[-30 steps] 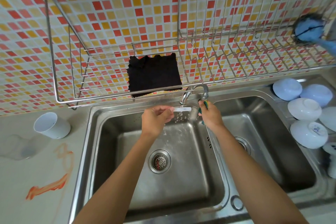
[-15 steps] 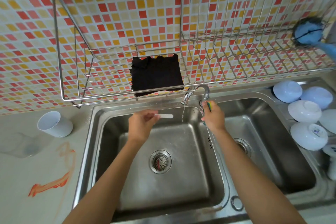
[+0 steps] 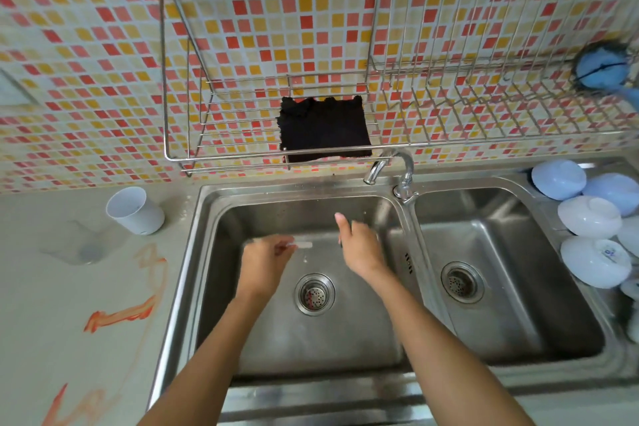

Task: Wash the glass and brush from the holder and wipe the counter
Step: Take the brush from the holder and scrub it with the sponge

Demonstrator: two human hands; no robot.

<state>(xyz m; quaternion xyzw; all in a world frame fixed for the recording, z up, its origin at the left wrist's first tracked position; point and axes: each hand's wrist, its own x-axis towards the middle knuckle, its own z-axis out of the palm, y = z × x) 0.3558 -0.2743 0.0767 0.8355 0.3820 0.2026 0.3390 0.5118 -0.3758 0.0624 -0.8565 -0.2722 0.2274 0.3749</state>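
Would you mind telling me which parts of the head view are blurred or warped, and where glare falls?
Head view: motion blur smears the right hand and the left hand with its thin white brush handle; wide-angle distortion bows the steel wire rack and mosaic tile rows; soft glare lies on the stainless sink's front rim; the black cloth stays sharp.

shiny steel sink (image 3: 193, 253), glossy mosaic tiles (image 3: 103, 45), wire rack (image 3: 449, 142)

Your left hand (image 3: 264, 261) pinches the brush (image 3: 304, 245) over the sink (image 3: 345, 387); cup (image 3: 135, 210) far left, faucet (image 3: 390, 170) behind-right.
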